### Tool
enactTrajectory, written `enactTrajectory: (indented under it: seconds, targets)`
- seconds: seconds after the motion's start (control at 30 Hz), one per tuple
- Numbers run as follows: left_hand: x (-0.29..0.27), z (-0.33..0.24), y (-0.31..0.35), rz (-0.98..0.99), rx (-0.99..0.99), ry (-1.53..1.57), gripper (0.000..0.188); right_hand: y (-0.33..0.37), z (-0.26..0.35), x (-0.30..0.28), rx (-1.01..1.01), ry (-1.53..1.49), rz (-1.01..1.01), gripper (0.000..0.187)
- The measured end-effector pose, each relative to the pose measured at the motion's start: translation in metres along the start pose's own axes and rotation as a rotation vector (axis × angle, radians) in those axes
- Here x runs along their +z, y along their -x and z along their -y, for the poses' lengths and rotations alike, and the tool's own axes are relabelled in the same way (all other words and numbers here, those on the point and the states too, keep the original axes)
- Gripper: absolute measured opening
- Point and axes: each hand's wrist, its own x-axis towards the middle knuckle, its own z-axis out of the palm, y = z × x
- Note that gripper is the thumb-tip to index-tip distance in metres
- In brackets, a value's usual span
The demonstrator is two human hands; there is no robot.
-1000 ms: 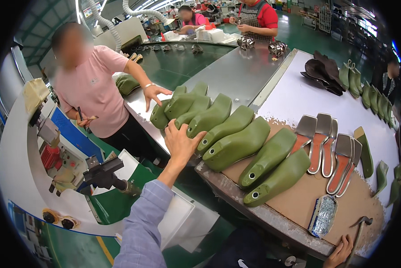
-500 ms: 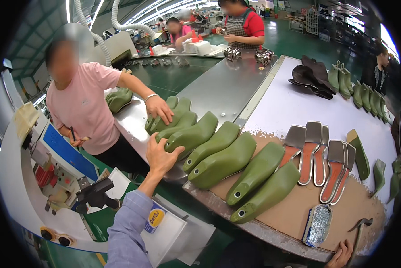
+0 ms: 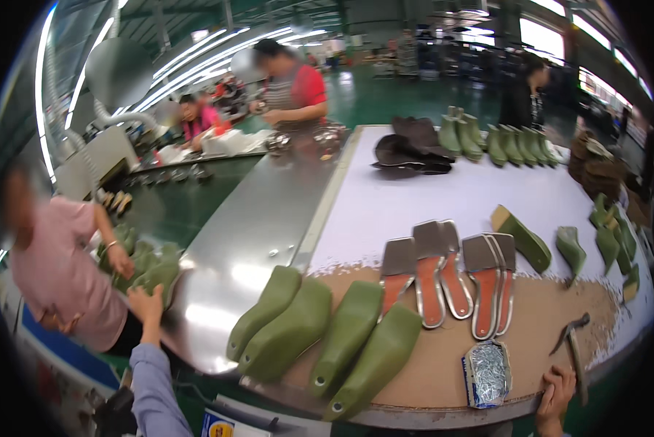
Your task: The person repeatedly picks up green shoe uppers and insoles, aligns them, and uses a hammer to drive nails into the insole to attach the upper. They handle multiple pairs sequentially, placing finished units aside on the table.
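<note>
My left hand (image 3: 148, 302) reaches to the far left and grips the near ends of green shoe lasts (image 3: 163, 271), thumb and fingers spread across them. Close by, a co-worker's hand (image 3: 121, 261) rests on the same cluster. My right hand (image 3: 556, 393) lies at the table's front edge, fingers loosely bent, beside the handle of a hammer (image 3: 578, 364). It does not appear to wrap round that handle. Two pairs of larger-looking green lasts (image 3: 287, 331) lie between my hands, toward the near edge.
Brown-and-orange insoles (image 3: 432, 288) with silvery rims lie mid-table. Near them are an open box of small metal nails (image 3: 489, 375) and a green wedge-shaped last (image 3: 523, 237). Dark leather pieces (image 3: 414, 149) and more lasts (image 3: 520, 146) stand at the back. A person in pink (image 3: 68, 269) stands left.
The view has swung right, shifting the table leftward in the picture. My left hand and the lasts under it are farther from the remaining row, by the co-worker. My right hand stays by the hammer.
</note>
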Motion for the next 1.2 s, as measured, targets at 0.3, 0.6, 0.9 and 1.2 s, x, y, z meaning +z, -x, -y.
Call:
enactTrajectory:
  seconds: [0.3, 0.6, 0.9, 1.2]
  targets:
    - [-0.013, -0.06, -0.003, 0.33, -0.033, 0.012, 0.088, 0.006, 0.006, -0.002, 0.065, 0.052, -0.039, 0.023]
    - [-0.226, -0.19, 0.2, 0.463, 0.669, 0.489, 0.07, 0.002, -0.005, 0.009, -0.036, 0.073, -0.056, 0.032]
    - [-0.107, -0.113, 0.097, 0.184, 0.436, 0.448, 0.064, 0.008, -0.008, 0.001, -0.07, 0.061, -0.111, 0.03]
    - [-0.052, -0.066, 0.033, -0.198, 0.432, -0.075, 0.047, 0.001, -0.005, 0.016, -0.023, -0.024, -0.117, 0.021]
